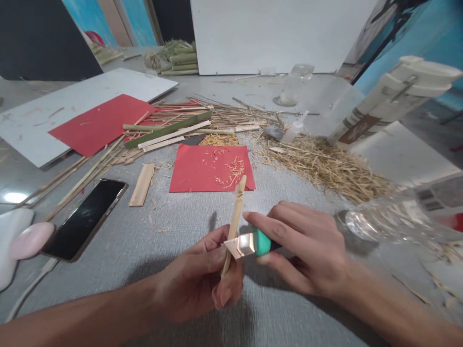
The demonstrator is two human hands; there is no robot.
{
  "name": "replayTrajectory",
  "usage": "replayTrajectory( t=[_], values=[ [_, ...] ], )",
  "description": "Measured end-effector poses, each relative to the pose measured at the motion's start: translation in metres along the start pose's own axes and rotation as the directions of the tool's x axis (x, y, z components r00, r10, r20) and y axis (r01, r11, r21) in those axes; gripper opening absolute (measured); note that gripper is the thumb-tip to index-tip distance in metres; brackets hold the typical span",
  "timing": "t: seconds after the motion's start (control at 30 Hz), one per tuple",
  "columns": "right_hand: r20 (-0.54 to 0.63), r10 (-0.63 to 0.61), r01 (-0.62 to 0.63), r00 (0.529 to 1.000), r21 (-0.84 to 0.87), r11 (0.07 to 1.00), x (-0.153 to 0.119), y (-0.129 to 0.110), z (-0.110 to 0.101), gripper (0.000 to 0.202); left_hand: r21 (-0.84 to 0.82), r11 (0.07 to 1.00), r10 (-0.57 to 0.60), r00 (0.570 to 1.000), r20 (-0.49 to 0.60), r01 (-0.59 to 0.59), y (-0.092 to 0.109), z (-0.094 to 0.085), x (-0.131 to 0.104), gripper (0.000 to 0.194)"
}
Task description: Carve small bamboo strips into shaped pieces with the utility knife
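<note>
My left hand (pixel 202 279) grips a thin bamboo strip (pixel 237 207) that stands up and leans slightly right, with a shaving curl near its top. In my right hand (pixel 307 246) is a craft knife (pixel 262 242) with a green collar and a short, wide, slanted blade. The blade lies against the strip just above my left fingers. Beyond the strip's tip, a red paper sheet (pixel 202 168) carries several pale shavings. A flat piece of bamboo (pixel 142 184) rests on the table to the left of that sheet.
A phone (pixel 87 219) lies at left beside a pink oval object (pixel 32 240). Straw-like shavings (pixel 325 164) are heaped at right, near a lying clear plastic bottle (pixel 394 217) and a tilted white container (pixel 398 96). Bamboo sticks (pixel 224 115) and a second red sheet (pixel 104 123) lie farther back.
</note>
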State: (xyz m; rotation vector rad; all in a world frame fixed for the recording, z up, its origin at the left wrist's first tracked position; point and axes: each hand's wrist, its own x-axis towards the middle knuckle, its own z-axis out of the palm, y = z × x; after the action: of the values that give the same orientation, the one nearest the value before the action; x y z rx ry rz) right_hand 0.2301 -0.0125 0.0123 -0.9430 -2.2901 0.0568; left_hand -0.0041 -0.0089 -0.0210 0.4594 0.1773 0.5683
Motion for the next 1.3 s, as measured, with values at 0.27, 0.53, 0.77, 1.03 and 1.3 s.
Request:
replayTrajectory(
  t=[0.27, 0.53, 0.77, 1.03, 1.3],
  values=[
    [-0.183, 0.269, -0.275, 0.946, -0.006, 0.962, 0.003, 0.021, -0.002, 0.025, 0.068, 0.992, -0.112, 0.983, 0.147, 0.103, -0.011, 0.0, -0.016, 0.033],
    [-0.156, 0.22, -0.217, 0.963, 0.035, 0.976, 0.002, 0.016, 0.0, 0.026, -0.04, 0.997, 0.068, 0.996, -0.058, -0.071, 0.011, 0.0, 0.004, 0.017],
    [0.0, 0.094, -0.094, 0.996, 0.034, 0.995, 0.001, 0.007, 0.005, 0.035, -0.031, 0.998, 0.047, 0.997, -0.055, -0.048, 0.001, -0.006, 0.005, 0.015],
    [0.04, 0.042, -0.041, 0.998, -0.017, 0.999, 0.0, 0.008, 0.004, 0.041, 0.001, 1.0, -0.021, 0.997, -0.078, 0.021, 0.002, -0.012, 0.003, 0.021],
    [-0.071, 0.185, -0.19, 0.98, -0.068, 0.979, -0.001, 0.02, 0.001, 0.033, -0.011, 0.998, -0.061, 0.994, -0.093, 0.06, 0.001, -0.005, 0.001, 0.019]
  ],
)
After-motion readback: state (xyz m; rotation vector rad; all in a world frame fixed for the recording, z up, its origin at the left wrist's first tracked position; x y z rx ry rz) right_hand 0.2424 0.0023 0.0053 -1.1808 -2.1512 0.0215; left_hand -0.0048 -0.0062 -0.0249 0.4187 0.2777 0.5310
